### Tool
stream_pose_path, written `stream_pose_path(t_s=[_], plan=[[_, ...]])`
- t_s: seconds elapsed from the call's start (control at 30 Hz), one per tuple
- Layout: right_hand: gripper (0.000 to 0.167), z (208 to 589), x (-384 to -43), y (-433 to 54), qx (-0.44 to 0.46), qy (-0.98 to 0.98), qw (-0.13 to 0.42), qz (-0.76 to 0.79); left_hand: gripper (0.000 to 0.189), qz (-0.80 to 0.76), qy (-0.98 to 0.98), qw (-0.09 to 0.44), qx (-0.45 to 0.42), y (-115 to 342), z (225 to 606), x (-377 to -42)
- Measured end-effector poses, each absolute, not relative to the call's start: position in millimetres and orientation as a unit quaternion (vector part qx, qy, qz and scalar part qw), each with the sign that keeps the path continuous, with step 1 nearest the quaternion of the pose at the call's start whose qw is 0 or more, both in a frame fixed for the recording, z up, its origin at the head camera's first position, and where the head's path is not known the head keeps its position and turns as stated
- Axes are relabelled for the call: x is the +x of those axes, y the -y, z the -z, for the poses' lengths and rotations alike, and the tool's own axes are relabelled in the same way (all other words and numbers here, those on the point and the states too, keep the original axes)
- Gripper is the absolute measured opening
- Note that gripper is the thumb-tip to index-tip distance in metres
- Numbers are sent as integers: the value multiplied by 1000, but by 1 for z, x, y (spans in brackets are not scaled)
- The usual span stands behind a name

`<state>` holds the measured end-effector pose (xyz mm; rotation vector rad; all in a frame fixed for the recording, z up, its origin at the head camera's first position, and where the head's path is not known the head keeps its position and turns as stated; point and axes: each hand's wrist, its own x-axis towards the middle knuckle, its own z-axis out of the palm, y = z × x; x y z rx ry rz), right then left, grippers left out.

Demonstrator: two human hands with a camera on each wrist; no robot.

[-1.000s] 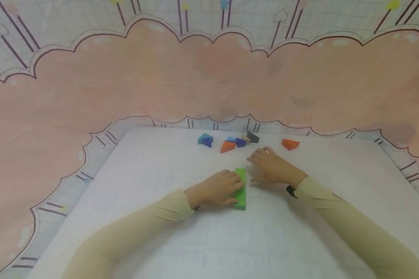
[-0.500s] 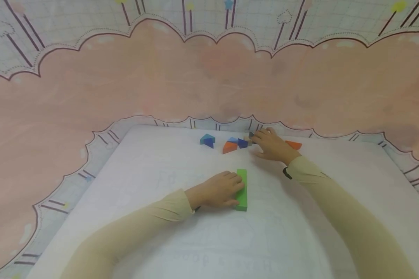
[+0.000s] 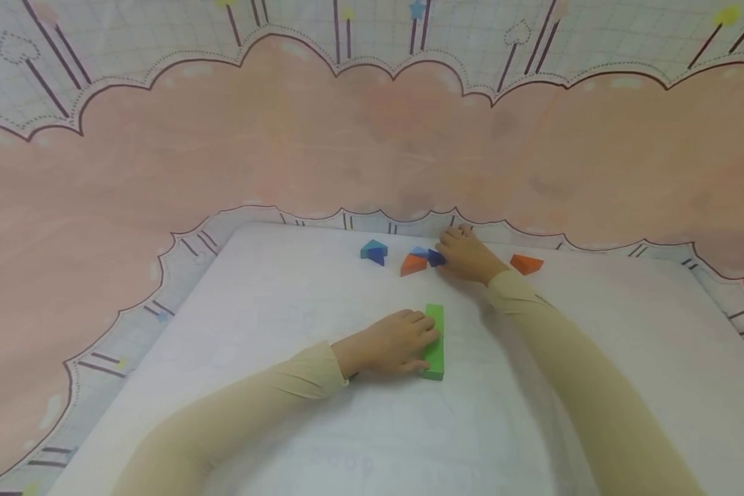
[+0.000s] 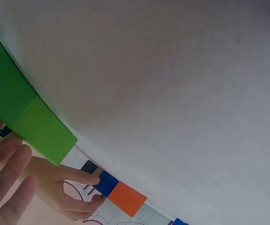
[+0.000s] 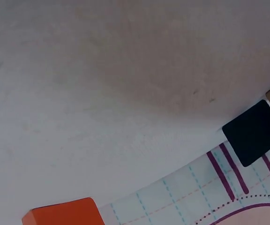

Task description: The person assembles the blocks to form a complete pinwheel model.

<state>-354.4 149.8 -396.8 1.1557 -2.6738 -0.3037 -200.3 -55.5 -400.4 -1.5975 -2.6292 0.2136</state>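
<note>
In the head view my left hand rests on a long green block, its fingers over the left side. The left wrist view gives that block a dark green part and a lime part, with a seam between. Farther back, my right hand reaches into a row of small blocks beside a dark blue block. From the left wrist, its thumb and fingers are at the blue block and a tan block, with a black block behind. Whether it pinches one is unclear.
An orange block and a light blue block adjoin the dark blue one. Teal and blue blocks sit to the left. Another orange block lies right. The white table meets a patterned cloth at its far edge.
My right hand has moved forward from beside the green block to the far row, then slightly left, covering the tan and black blocks. The left hand stays on the green block.
</note>
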Motion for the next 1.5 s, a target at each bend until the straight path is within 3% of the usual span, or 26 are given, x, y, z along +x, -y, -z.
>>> stream_pose_path(t_s=[0.3,1.5], plan=[[36,400,-355,-148,372,921,71,94,47,-68,853,29,-517,55,402,-200],[32,404,-338,-154,441,884,121,95,46,-62,853,27,-517,55,402,-200]])
